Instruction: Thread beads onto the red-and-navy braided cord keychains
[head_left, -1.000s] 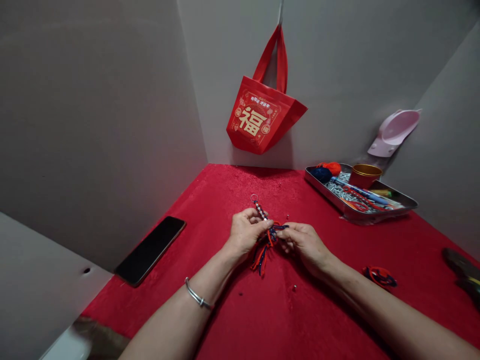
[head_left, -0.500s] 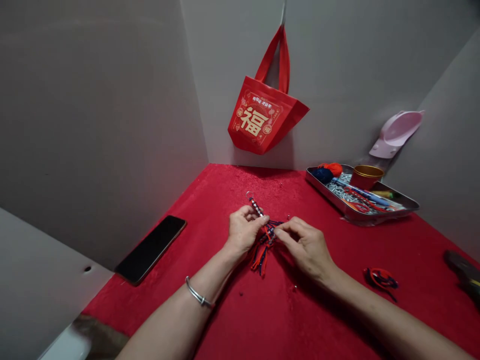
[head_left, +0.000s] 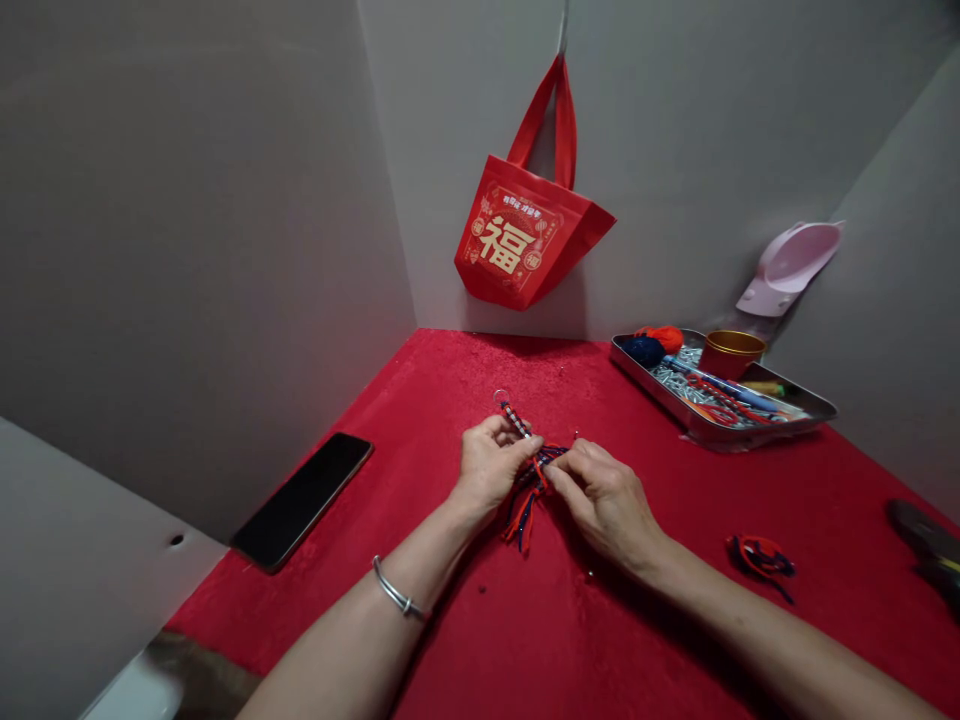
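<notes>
A beaded cord keychain with a metal ring at its far end lies slantwise over the middle of the red cloth. My left hand is closed on it, thumb and fingers pinching its beaded body. Loose red and dark blue cords fan out from its near end. My right hand is closed too, its thumb and forefinger pinching some of these cords just right of the left thumb. Which strands it holds is too small to tell.
A metal tray with yarn balls, many small metal pieces, pens and a red-gold cup stands at the back right. A cord bundle lies right, a phone left. A red bag hangs on the wall.
My right hand has shifted slightly left and down, its fingers closer to the left thumb. The left hand keeps its pinch on the keychain, which has barely moved.
</notes>
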